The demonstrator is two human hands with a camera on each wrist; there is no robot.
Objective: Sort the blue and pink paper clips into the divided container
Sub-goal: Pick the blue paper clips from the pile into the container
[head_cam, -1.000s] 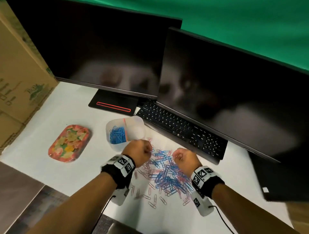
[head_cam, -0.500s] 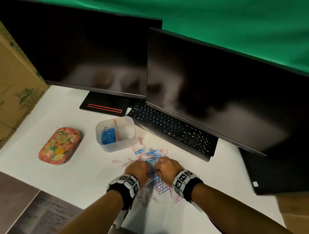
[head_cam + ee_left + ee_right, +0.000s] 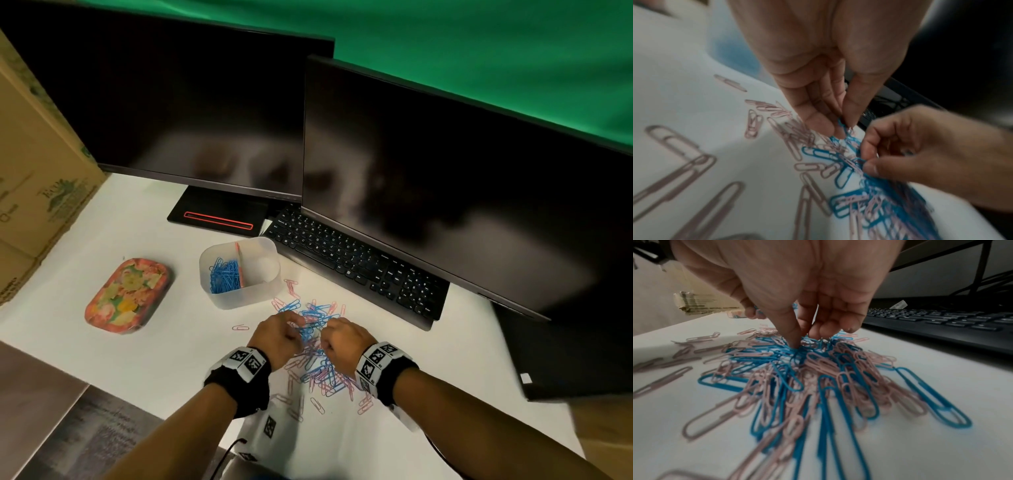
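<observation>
A mixed pile of blue and pink paper clips (image 3: 317,363) lies on the white table in front of the clear divided container (image 3: 260,294). Its left compartment holds blue clips (image 3: 224,275); I see nothing in the right one. Both hands work the top of the pile, side by side. My left hand (image 3: 842,128) pinches a blue clip (image 3: 839,122) between thumb and fingers. In the right wrist view my right hand (image 3: 803,340) pinches into a tangle of blue clips (image 3: 795,352) with thumb and fingertips. Several pink clips (image 3: 754,125) lie scattered to the left.
A black keyboard (image 3: 359,263) runs just behind the pile, under the right monitor (image 3: 445,178). A second monitor (image 3: 171,102) stands at the back left. A flowered tin (image 3: 128,296) lies left of the container, beyond it a cardboard box (image 3: 34,171).
A second ago my left hand was up beside the container and the hands were apart. Both have since come together low on the pile, fingers closed on clips.
</observation>
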